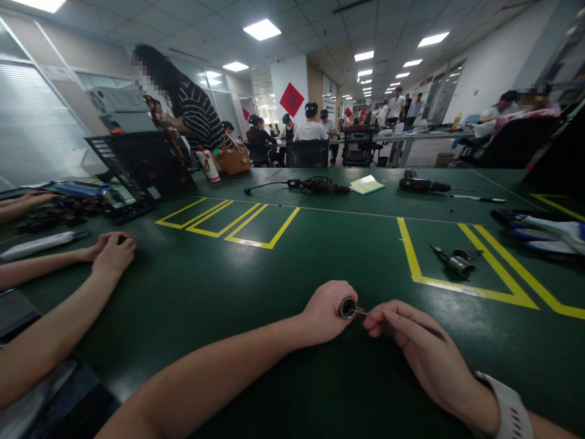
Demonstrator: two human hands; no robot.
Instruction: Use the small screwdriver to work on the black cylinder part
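Landmark: right-hand yellow-taped bay [475, 290]. Metal-rimmed cylinder [347, 308] held above bench, nearer wearer than bay and left of it, mouth facing wearer. Left hand [326, 312] curled into fist round cylinder. Right hand [418, 344], just nearer than bay, pinches thin-shafted tool [361, 311], fingertips together; tip at cylinder mouth, depth inside unclear. Loose metal parts [457, 263] inside bay. Step, likely: probing or working cylinder's interior. Next move calls for steady left grip, shaft aligned, light fingertip control.

A metal-rimmed cylinder [347, 308] faces the camera open end first, a thin metal shaft [361, 312] at its mouth.
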